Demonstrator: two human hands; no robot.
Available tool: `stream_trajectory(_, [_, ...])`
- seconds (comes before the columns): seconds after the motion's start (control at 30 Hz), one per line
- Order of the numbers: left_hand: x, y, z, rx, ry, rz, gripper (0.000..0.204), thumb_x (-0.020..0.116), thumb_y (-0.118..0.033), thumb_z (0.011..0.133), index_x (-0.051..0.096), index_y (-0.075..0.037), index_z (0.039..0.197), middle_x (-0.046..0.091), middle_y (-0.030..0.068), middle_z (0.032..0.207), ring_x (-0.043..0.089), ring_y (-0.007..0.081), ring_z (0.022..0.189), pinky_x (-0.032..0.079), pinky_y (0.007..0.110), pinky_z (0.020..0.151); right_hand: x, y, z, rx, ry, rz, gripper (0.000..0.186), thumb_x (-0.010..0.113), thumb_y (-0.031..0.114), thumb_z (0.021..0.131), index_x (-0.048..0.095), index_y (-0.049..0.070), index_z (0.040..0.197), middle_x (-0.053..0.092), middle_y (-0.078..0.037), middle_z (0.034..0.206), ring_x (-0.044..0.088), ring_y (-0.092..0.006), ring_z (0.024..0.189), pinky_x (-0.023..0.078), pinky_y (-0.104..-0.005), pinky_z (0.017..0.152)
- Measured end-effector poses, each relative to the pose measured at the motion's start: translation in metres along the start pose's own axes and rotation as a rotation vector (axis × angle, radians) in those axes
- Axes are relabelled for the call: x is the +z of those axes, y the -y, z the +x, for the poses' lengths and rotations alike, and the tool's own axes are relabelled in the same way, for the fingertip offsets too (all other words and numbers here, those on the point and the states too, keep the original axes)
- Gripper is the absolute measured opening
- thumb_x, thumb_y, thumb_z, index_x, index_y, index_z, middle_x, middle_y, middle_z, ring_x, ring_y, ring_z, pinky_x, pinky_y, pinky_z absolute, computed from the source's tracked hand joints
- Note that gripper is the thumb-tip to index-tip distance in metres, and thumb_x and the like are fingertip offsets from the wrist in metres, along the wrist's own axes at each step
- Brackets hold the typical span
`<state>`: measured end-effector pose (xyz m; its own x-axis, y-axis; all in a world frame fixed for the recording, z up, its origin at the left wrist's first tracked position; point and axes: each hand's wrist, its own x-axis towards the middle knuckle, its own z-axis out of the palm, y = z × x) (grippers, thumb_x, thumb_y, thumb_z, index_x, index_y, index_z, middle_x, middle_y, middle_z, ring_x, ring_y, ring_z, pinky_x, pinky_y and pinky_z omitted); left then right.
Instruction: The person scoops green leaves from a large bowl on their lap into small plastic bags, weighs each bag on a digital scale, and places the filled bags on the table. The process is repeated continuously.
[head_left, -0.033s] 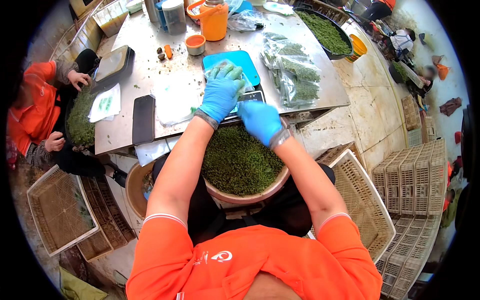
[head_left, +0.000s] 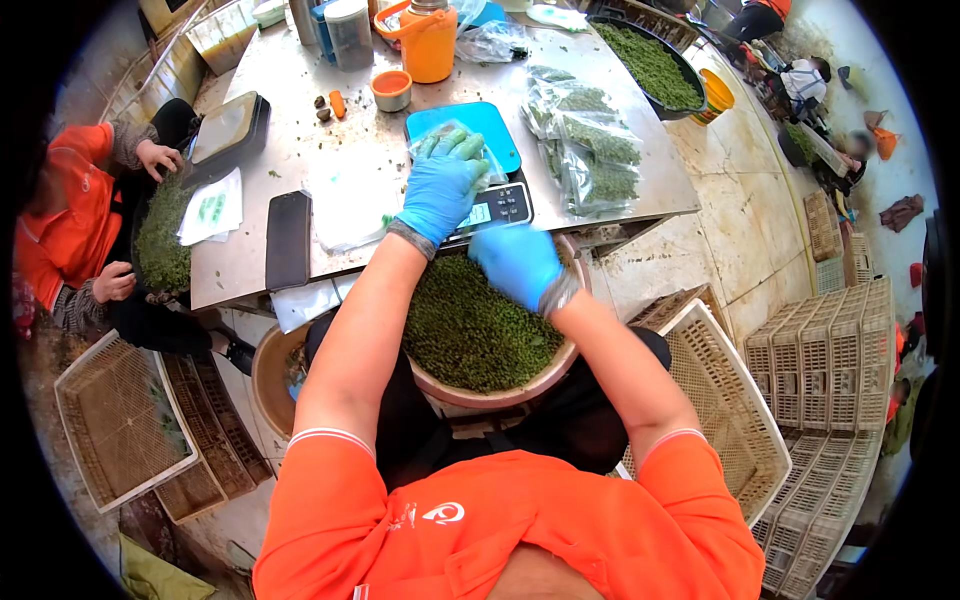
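Note:
My left hand (head_left: 440,185), in a blue glove, grips a clear plastic bag (head_left: 450,135) with some green bits in it, resting on the blue tray of a digital scale (head_left: 490,125) on the steel table (head_left: 340,160). My right hand (head_left: 515,262), also gloved in blue, hovers with curled fingers over the far rim of a brown bowl (head_left: 500,392). The bowl sits in my lap and is full of small green plant bits (head_left: 470,330). The right hand's fingers are turned away from view.
Several filled clear bags (head_left: 585,140) lie right of the scale. A black phone (head_left: 288,225), an orange jug (head_left: 428,40), a small orange cup (head_left: 391,88) and a black basin of greens (head_left: 650,60) are on the table. A person in orange (head_left: 70,210) works at left. Stacked plastic crates (head_left: 830,350) stand at right.

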<state>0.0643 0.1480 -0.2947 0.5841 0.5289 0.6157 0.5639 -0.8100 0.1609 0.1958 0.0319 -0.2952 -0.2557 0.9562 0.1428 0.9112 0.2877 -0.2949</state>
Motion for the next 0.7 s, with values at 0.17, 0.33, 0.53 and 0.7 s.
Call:
stream_trajectory(0.17, [-0.030,-0.022,-0.003,-0.082,-0.078,-0.007,0.052,0.071,-0.013,0.073,0.059,-0.011,0.123,0.051,0.0153,0.134,0.044,0.0351,0.128,0.029,0.047,0.110,0.005,0.014,-0.067,0.111,0.128,0.121,0.018,0.059,0.025,0.087,0.064,0.009,0.081,0.065,-0.016,0.077,0.065,-0.0362,0.073,0.051,-0.0464,0.065])
stream_trajectory(0.33, [-0.084,-0.044,-0.031,-0.155,-0.154,-0.265,0.049,0.068,-0.018,0.079,0.055,-0.002,0.123,0.056,0.0209,0.124,0.056,0.0384,0.112,0.047,0.041,0.094,-0.013,-0.003,-0.089,0.132,-0.005,0.002,0.020,0.058,0.029,0.090,0.059,0.009,0.087,0.064,-0.016,0.080,0.064,-0.0361,0.072,0.050,-0.0469,0.063])
stream_trajectory(0.53, [-0.091,-0.094,-0.089,-0.293,0.627,-0.678,0.025,0.063,-0.025,0.091,0.065,-0.002,0.099,0.067,0.0148,0.091,0.064,0.0307,0.082,0.052,0.036,0.076,-0.024,0.032,-0.090,0.011,0.167,0.164,0.020,0.062,0.032,0.086,0.063,0.012,0.086,0.065,-0.013,0.075,0.064,-0.0350,0.070,0.050,-0.0466,0.062])
stream_trajectory(0.7, [-0.069,-0.097,-0.118,-0.579,0.621,-0.902,0.022,0.060,-0.018,0.093,0.066,0.002,0.084,0.065,0.0082,0.071,0.060,0.0154,0.064,0.049,0.029,0.064,-0.022,0.031,-0.095,0.094,0.098,0.235,0.019,0.065,0.031,0.085,0.064,0.012,0.085,0.065,-0.012,0.077,0.064,-0.0342,0.071,0.050,-0.0443,0.062])
